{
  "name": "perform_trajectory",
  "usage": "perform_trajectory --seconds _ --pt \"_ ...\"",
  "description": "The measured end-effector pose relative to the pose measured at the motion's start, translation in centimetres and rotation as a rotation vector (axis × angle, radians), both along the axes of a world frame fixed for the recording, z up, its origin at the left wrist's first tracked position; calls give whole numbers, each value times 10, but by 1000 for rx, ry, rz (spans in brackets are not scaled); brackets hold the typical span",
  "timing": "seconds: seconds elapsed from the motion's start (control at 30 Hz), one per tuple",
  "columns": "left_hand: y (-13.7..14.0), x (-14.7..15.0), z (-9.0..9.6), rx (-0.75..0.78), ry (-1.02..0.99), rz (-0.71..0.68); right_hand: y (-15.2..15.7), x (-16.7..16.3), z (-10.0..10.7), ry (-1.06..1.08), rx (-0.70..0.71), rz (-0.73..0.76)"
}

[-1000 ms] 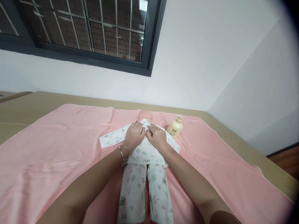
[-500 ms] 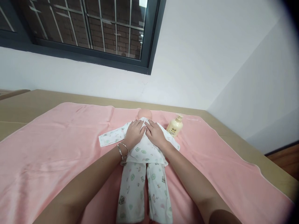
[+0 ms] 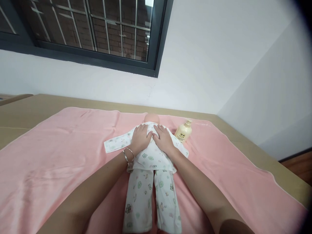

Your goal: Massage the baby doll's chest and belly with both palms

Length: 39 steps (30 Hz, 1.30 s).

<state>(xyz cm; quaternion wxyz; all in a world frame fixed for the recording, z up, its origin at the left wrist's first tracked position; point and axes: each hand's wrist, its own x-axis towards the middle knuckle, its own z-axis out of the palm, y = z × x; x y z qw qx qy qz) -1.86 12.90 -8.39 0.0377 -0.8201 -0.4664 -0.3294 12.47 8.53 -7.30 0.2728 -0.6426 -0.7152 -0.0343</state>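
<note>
A baby doll (image 3: 152, 118) lies on a pink blanket (image 3: 83, 139), its head toward the wall. It wears a white printed top (image 3: 151, 160) and matching trousers (image 3: 139, 201). My left hand (image 3: 141, 138) rests flat on the left side of the top, fingers pointing to the head; two bangles (image 3: 128, 156) circle that wrist. On the right side of the top my right hand (image 3: 163, 138) lies flat too, its thumb close to the left one. Both hands are open and grip nothing. One sleeve (image 3: 117, 144) stretches out to the left; the other is partly behind my right forearm.
A cream pump bottle (image 3: 183, 131) leans on the blanket just right of the doll. Under the blanket is a tan surface (image 3: 21, 110), bordered by a white wall (image 3: 195, 65) with a dark-framed barred window (image 3: 97, 32) above.
My fingers have spread apart a little on the doll's top, the two hands staying in nearly the same place. The view has shifted very slightly.
</note>
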Motion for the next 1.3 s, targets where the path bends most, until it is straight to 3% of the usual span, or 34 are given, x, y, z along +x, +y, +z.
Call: perform_trajectory --seconds 0.33,1.3 --pt "6 -2 -3 -46 -29 -49 5 4 -2 49 -38 65" --pt "5 -2 -2 -65 -61 -53 4 4 -3 48 -40 60"
